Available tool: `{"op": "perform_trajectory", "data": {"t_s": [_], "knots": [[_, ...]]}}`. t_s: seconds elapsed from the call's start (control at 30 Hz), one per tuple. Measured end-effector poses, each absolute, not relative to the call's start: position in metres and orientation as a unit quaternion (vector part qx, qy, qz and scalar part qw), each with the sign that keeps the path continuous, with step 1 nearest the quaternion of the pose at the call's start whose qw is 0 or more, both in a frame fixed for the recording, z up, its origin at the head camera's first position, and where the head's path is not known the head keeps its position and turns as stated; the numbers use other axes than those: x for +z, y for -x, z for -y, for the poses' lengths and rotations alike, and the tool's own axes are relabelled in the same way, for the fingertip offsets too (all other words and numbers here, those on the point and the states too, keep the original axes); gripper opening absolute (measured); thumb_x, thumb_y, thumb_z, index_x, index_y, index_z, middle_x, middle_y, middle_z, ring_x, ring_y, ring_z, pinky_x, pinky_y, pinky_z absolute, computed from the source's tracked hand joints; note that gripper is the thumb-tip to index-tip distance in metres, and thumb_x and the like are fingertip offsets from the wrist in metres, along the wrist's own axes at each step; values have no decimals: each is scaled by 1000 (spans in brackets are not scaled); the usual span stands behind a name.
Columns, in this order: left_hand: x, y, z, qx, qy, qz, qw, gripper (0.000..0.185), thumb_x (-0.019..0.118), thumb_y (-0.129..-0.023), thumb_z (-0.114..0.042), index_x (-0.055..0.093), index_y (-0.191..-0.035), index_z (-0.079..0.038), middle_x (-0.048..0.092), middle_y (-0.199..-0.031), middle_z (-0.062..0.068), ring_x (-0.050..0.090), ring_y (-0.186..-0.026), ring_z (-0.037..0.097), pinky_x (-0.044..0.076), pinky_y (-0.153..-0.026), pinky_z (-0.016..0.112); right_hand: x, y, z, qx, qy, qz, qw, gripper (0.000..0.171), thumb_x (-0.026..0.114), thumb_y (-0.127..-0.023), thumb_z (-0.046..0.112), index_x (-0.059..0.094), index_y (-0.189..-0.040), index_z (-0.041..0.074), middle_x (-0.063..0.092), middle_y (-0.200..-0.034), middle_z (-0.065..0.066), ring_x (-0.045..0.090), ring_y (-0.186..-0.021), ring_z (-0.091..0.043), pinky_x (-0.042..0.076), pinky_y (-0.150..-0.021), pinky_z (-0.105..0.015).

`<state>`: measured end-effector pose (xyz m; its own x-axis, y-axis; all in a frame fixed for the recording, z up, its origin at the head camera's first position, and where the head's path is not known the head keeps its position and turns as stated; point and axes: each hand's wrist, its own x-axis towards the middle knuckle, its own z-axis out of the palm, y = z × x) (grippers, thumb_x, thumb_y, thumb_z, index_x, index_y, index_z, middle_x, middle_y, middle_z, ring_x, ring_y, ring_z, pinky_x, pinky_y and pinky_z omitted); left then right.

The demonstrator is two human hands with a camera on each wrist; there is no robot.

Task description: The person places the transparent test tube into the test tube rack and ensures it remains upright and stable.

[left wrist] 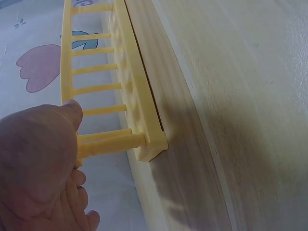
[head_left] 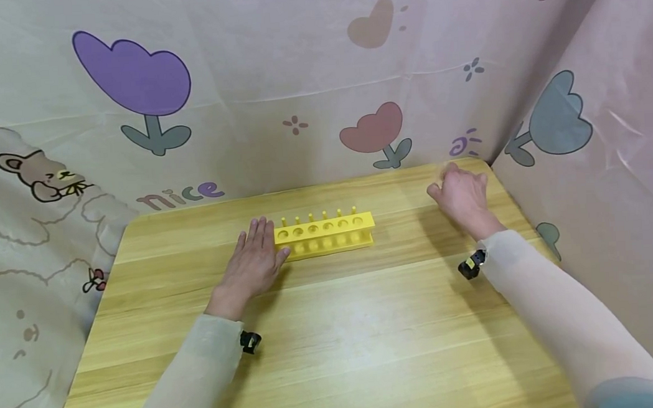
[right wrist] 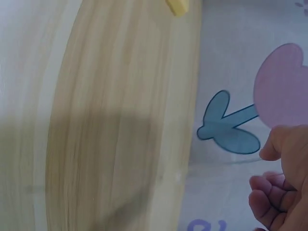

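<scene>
Pale wood grain covered the desk (head_left: 357, 333); toward its back stood a yellow test-tube rack (head_left: 328, 234), probably light, stiff, best held by its ends. The left hand (head_left: 255, 255) touched its left end, fingers straight; whether the right hand (head_left: 463, 195) pinched anything in its curled fingers, I couldn't tell. Slim pegs (head_left: 325, 216) looked fragile.

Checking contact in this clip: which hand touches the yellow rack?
The left hand touches the yellow rack at its left end; the right hand is apart.
</scene>
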<state>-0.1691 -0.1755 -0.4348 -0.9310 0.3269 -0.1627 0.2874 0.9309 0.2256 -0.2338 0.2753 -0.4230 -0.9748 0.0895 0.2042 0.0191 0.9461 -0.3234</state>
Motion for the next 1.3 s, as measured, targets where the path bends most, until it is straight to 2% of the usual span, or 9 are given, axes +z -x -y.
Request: {"op": "perform_trajectory", "data": {"t_s": [0.13, 0.27, 0.63, 0.9, 1.03, 1.3], "knots": [[-435, 169, 176, 100, -160, -977, 100, 79, 30, -115, -48, 0, -167, 4, -7, -175, 24, -6, -163, 39, -1, -132, 59, -417, 228, -270, 183, 9, 978, 103, 38, 58, -100, 31, 67, -114, -3, 72, -103, -22, 62, -98, -43, 35, -96, -60], [-435, 169, 176, 99, -161, -977, 100, 80, 29, -115, -49, -2, -167, 4, -7, -175, 23, -7, -163, 39, -1, -132, 59, -414, 223, -266, 161, -23, 982, 92, 40, 58, -103, 36, 68, -113, -2, 71, -113, -23, 58, -107, -43, 38, -95, -58], [-435, 166, 178, 100, -160, -977, 96, 79, 30, -115, -48, 0, -167, 4, -5, -175, 24, -5, -164, 39, -1, -133, 60, -417, 214, -254, 140, -83, 980, 119, 40, 56, -102, 34, 69, -106, -3, 73, -104, -23, 61, -99, -43, 41, -79, -52], [-432, 168, 175, 106, -157, -977, 104, 80, 29, -115, -49, -3, -167, 2, -9, -175, 22, -9, -164, 37, -4, -132, 58, -395, 205, -228, 163, -121, 970, 132, 34, 63, -100, 31, 71, -101, -2, 72, -97, -18, 62, -95, -41, 46, -89, -58], [-432, 169, 174, 102, -157, -977, 102, 80, 29, -115, -48, -3, -167, 3, -7, -175, 23, -8, -164, 38, -3, -132, 59, -376, 200, -205, 187, -141, 963, 132, 31, 61, -101, 30, 73, -98, 2, 68, -92, -13, 58, -89, -35, 46, -88, -56], [-432, 170, 175, 99, -154, -977, 107, 79, 29, -115, -48, -3, -167, 3, -8, -176, 22, -8, -164, 37, -3, -132, 59, -347, 196, -163, 217, -173, 951, 136, 26, 63, -100, 31, 76, -97, 9, 69, -96, -9, 57, -90, -30, 44, -88, -50]]}}
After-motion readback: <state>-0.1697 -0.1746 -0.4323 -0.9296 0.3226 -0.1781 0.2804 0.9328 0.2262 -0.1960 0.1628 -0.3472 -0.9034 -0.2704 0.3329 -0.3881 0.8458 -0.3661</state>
